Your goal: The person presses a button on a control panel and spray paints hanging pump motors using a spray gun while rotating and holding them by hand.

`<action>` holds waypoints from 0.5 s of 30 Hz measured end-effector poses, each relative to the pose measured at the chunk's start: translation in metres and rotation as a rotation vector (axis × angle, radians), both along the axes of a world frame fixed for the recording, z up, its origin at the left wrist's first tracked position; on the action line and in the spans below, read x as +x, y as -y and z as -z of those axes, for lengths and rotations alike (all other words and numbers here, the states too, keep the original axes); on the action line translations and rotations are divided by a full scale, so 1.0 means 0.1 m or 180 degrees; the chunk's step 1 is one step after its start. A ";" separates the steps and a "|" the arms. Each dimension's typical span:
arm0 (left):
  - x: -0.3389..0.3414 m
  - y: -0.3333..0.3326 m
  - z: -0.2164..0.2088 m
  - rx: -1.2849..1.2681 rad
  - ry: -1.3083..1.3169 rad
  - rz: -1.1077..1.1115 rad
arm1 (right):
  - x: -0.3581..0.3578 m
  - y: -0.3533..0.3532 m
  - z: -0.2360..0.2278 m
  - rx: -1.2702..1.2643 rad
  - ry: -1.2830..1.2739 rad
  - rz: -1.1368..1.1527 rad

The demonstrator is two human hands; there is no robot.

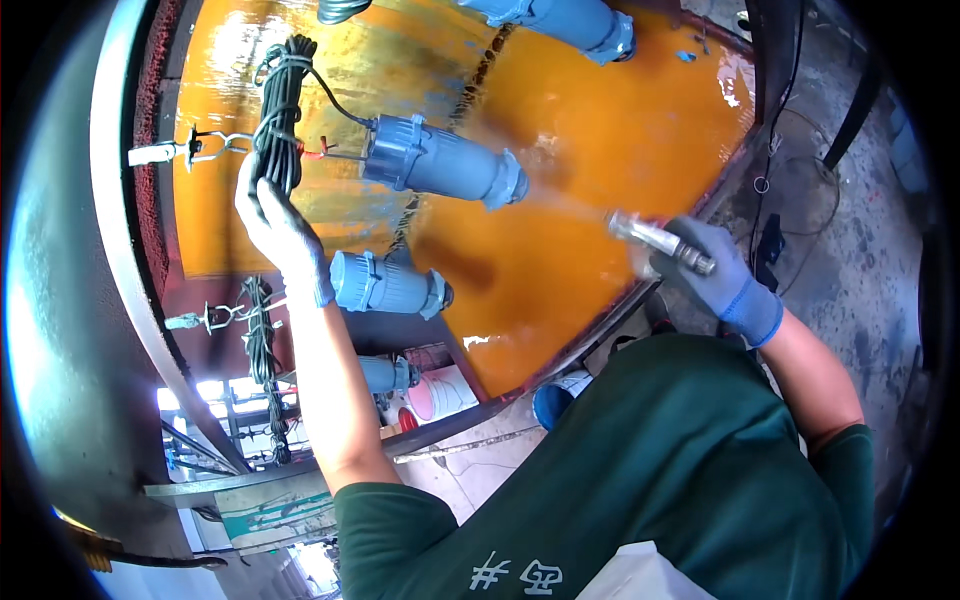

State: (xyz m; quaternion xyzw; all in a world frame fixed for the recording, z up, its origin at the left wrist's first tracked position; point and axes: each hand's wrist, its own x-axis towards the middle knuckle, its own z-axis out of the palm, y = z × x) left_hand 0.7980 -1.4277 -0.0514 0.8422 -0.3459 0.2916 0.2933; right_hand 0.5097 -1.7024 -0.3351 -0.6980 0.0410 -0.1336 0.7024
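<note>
Dark-green cloth shirt (640, 470) nearest. Blue ribbed cylinder (440, 165), seemingly metal, hangs before orange panel (570, 290); gloved left hand (280, 238) curled round black cable bundle (282, 115), gloved right hand (718, 272) gripping silver spray gun (648, 234). Slack left grip risks cylinder swinging, uneven spray.

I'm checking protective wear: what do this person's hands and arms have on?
The left hand and right hand wear pale blue gloves, dark grey around the fingers, with bluer cuffs. The forearms are bare below short, dark green sleeves.
</note>
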 end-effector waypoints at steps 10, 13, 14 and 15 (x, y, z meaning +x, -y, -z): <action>0.05 -0.82 0.02 -0.0073 0.0115 -0.0566 | 0.08 0.12 0.10 -0.0005 0.0018 -0.0636; 0.14 -1.10 0.03 -0.0125 0.0137 -0.0621 | 0.14 0.14 0.18 -0.0205 -0.0208 -0.0586; 0.19 -1.18 0.04 -0.0185 0.0187 -0.0733 | 0.15 0.15 0.18 -0.0084 -0.0429 -0.0279; 0.22 -1.25 0.05 -0.0244 0.0239 -0.0845 | 0.19 0.13 0.24 0.0210 -0.0398 0.0037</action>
